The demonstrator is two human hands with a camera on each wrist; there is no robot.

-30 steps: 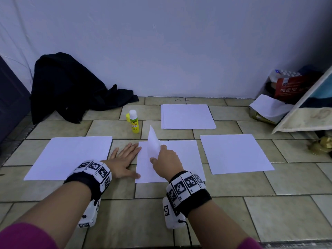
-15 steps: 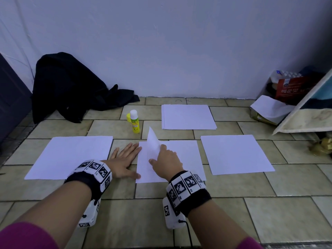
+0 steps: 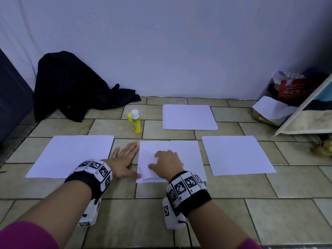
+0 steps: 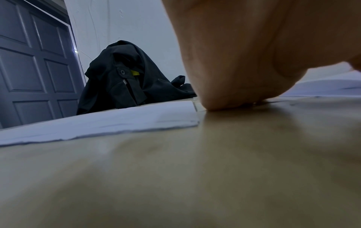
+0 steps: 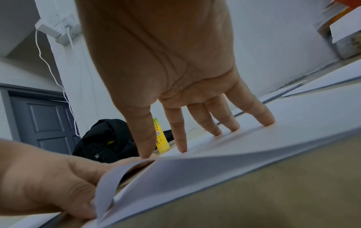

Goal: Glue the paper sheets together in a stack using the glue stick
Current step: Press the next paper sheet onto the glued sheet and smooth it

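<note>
Now we are pressing the top sheet [image 3: 168, 150] flat with our right hand [image 3: 166, 161], fingers spread; left hand [image 3: 124, 157] flat on floor [image 3: 233, 203]. Next: likely fetching glue stick [image 3: 135, 121], standing beyond.

Four white paper sheets lie flat on the tiled floor: left sheet [image 3: 71, 155], centre sheet [image 3: 181, 150] with its near-left corner curled up, right sheet [image 3: 237, 155], and a thin stack [image 3: 188, 116] above centre. The yellow glue stick [image 3: 135, 122], uncapped, stands upright at upper centre-left.
</note>
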